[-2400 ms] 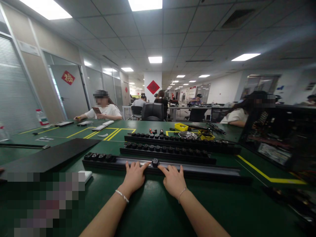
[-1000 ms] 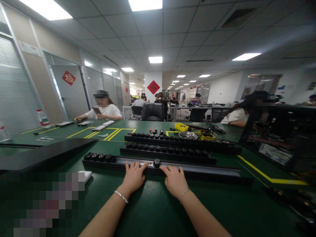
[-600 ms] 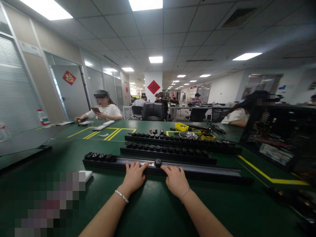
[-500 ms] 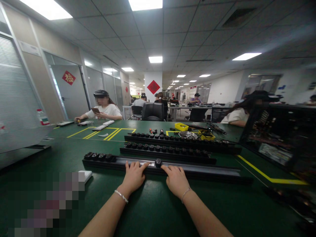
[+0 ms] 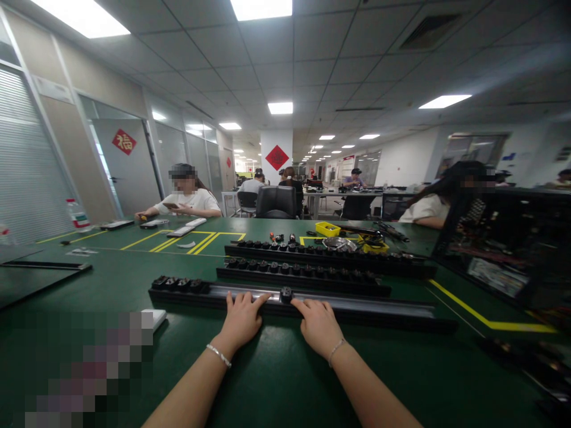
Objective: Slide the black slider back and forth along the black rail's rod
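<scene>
A long black track (image 5: 383, 312) with a shiny metallic channel lies across the green table in front of me. A small black socket-like module (image 5: 286, 294) sits in it near the middle, and several similar modules (image 5: 182, 283) stand together at its left end. My left hand (image 5: 242, 318) rests on the track's near edge, fingers spread, its forefinger stretched toward the single module from the left. On the other side, my right hand (image 5: 319, 324) has its forefinger extended at the module's lower right. Whether either fingertip presses on the module, I cannot tell.
Behind lie two more black tracks (image 5: 307, 271) filled with modules. A yellow tray (image 5: 328, 229) and a metal dish (image 5: 339, 244) stand farther back. An open computer case (image 5: 499, 249) is at right. One co-worker (image 5: 191, 199) sits across the table, another (image 5: 428, 208) at right.
My hands and the module stay in place. At the left, the large pale panel has swung down, uncovering the bottle and table. The co-worker across has tilted the handheld device flatter.
</scene>
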A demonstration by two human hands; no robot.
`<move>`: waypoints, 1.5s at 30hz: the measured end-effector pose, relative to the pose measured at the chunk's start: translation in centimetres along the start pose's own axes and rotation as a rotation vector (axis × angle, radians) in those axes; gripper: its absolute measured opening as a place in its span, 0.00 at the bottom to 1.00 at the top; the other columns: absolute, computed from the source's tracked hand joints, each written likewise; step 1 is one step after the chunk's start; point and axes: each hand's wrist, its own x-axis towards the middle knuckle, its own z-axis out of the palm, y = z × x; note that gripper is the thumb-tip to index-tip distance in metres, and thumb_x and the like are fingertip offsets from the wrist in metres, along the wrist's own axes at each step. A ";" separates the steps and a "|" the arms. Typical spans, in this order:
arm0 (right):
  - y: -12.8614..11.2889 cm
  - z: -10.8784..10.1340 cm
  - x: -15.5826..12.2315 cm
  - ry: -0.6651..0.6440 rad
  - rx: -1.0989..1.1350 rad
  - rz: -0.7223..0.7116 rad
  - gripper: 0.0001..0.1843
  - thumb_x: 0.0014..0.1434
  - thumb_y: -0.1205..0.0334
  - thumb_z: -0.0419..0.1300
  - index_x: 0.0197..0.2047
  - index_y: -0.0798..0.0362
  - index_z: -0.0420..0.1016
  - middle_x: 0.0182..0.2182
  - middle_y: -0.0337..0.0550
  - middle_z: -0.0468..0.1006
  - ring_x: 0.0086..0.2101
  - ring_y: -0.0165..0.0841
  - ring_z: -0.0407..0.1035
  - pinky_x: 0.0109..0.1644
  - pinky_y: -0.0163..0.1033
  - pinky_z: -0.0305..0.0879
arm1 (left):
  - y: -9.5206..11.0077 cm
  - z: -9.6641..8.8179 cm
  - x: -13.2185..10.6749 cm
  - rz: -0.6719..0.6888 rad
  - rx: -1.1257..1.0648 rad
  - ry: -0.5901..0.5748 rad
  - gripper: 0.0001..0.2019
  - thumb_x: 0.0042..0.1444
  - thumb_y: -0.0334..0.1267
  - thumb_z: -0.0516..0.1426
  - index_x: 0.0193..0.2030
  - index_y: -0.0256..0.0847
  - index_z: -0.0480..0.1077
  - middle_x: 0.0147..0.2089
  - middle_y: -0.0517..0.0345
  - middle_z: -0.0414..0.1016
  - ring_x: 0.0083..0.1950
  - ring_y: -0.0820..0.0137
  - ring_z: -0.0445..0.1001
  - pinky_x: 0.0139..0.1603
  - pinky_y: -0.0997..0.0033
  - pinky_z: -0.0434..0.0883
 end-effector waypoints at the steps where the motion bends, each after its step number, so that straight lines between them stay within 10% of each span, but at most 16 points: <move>1: 0.0 0.0 0.0 -0.004 0.002 0.001 0.29 0.51 0.70 0.47 0.56 0.42 0.61 0.46 0.43 0.71 0.47 0.34 0.61 0.50 0.40 0.45 | 0.0 0.1 0.0 0.007 -0.001 0.008 0.29 0.51 0.35 0.48 0.60 0.61 0.51 0.47 0.54 0.64 0.53 0.59 0.60 0.59 0.40 0.36; 45: 1.4 0.2 0.0 0.019 0.031 -0.045 0.27 0.52 0.70 0.47 0.55 0.44 0.64 0.44 0.42 0.73 0.46 0.33 0.62 0.49 0.38 0.49 | -0.3 0.7 0.2 0.016 0.010 0.030 0.29 0.51 0.35 0.48 0.60 0.62 0.51 0.46 0.55 0.64 0.52 0.60 0.60 0.58 0.41 0.36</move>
